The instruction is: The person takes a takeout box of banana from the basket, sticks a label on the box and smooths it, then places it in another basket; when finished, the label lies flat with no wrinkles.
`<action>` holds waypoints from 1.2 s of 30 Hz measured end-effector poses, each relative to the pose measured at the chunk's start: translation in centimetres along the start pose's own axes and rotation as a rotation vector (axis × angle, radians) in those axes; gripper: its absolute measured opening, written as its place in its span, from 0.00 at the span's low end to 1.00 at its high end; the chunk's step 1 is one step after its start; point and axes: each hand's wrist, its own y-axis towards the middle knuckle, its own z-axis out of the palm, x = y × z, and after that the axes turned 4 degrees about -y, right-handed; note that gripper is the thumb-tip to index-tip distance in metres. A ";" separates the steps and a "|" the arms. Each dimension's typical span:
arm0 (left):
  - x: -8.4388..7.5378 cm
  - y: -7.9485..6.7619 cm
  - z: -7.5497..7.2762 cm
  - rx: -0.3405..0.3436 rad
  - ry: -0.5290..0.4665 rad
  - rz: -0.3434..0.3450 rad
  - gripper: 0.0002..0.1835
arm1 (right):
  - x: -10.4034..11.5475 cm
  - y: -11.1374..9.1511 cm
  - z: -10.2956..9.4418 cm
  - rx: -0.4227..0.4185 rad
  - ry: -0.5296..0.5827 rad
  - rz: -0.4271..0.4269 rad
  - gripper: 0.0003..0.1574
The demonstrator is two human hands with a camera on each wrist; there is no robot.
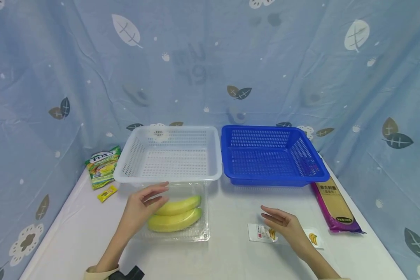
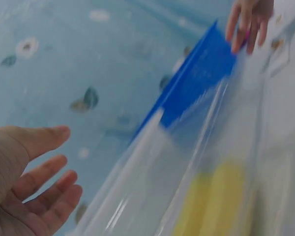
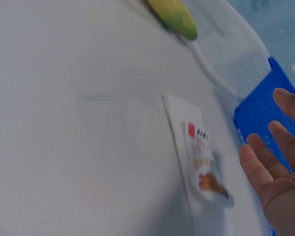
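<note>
My left hand [image 1: 141, 213] hovers at the left side of a clear plastic box [image 1: 205, 228], its fingers loosely bent and holding nothing. Two yellow bananas [image 1: 176, 221] with greenish tips lie side by side in that box. The left wrist view shows the left thumb and fingers [image 2: 44, 206] spread apart, beside blurred bananas [image 2: 211, 201]. Over a white paper strip [image 1: 253, 233] with printing and banana pictures is my right hand [image 1: 287, 227], which partly hides it. In the right wrist view the right fingers are apart with nothing between them, beside the strip [image 3: 179, 115].
A white basket [image 1: 215, 177] and a blue basket [image 1: 266, 182] stand side by side at the back. On the left lie a green Fox's candy bag [image 1: 103, 167] and a small yellow packet [image 1: 107, 193]. A purple-edged pasta pack [image 1: 337, 206] lies on the right.
</note>
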 end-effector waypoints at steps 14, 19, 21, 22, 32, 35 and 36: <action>-2.1 -1.2 13.3 0.274 -0.248 -0.012 0.12 | -2.1 -2.3 -2.7 -0.046 0.006 -0.131 0.26; -1.3 -1.5 18.4 0.343 -0.274 -0.026 0.12 | -2.6 -2.7 -3.2 -0.035 0.002 -0.129 0.26; -0.5 -1.4 20.0 0.354 -0.238 -0.024 0.13 | -2.8 -2.8 -3.3 -0.028 0.007 -0.112 0.27; 0.0 -1.2 20.7 0.355 -0.203 -0.016 0.13 | -3.0 -2.8 -3.4 -0.023 0.008 -0.109 0.27; 3.7 0.0 23.8 0.362 0.064 -0.006 0.15 | -4.1 -2.4 -3.8 0.025 0.006 -0.117 0.29; 4.1 -0.1 24.0 0.365 0.085 0.000 0.15 | -4.1 -2.4 -3.8 0.024 0.010 -0.108 0.28; 4.1 0.0 24.0 0.364 0.087 0.002 0.15 | -4.1 -2.4 -3.7 0.025 0.008 -0.104 0.29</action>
